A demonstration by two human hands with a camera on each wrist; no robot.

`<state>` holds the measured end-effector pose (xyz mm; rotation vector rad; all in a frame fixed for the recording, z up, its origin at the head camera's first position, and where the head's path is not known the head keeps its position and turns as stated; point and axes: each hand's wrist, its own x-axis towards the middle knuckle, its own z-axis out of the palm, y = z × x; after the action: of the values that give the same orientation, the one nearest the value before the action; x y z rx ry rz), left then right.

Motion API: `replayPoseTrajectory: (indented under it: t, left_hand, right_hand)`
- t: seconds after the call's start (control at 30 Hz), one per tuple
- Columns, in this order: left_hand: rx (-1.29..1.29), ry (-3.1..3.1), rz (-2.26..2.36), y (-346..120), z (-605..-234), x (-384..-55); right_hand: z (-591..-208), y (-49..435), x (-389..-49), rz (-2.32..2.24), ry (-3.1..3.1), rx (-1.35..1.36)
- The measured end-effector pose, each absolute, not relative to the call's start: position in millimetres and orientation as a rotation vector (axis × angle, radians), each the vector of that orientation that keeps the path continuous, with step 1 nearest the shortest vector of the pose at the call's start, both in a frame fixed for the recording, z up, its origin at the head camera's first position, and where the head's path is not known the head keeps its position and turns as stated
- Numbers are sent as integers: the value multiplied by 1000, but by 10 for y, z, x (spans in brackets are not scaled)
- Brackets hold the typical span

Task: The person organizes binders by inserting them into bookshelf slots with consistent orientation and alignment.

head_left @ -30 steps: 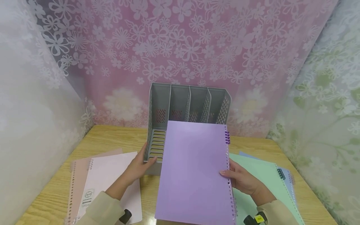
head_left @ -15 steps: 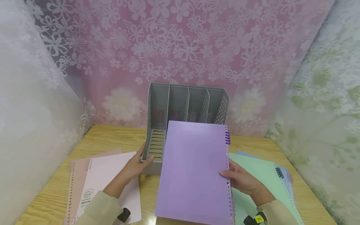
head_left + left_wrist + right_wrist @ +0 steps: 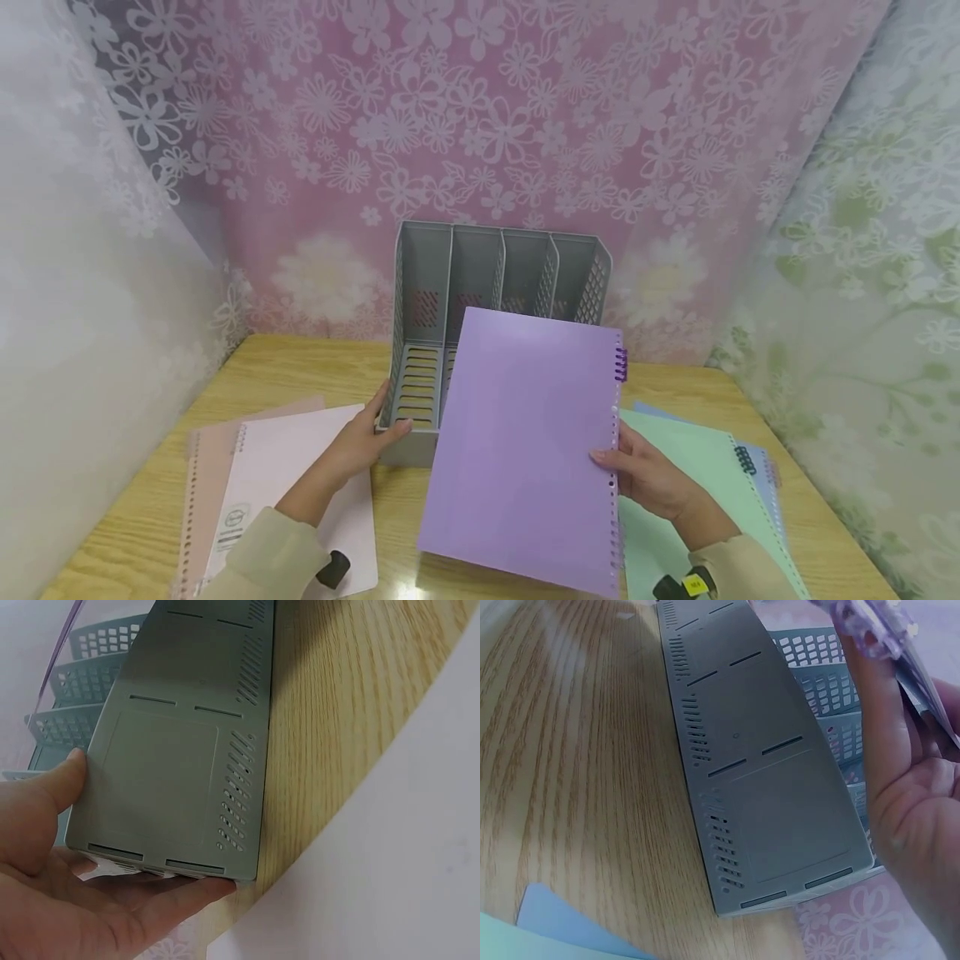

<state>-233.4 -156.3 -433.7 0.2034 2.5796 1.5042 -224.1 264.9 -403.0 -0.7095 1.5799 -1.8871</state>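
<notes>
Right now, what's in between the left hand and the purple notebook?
In the head view, the gray rack shows between the left hand and purple notebook.

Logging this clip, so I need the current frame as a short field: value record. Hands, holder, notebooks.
left hand: grips front left corner of gray holder
right hand: holds purple notebook by its spiral edge
holder: four compartments, upright on wooden table
purple notebook: tilted, in front of holder, partly hiding it
left pile: pale pink notebook over darker pink notebook
right pile: green notebook over blue notebook
</notes>
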Motion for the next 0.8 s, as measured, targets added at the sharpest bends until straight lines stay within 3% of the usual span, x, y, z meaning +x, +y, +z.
replayPoseTrajectory:
  t: [0.8]
  left_hand:
    - [205, 2535, 1591, -1587, -4371, -2332]
  right_hand:
    - [-3960, 2641, -2269, -2041, 1819, -791]
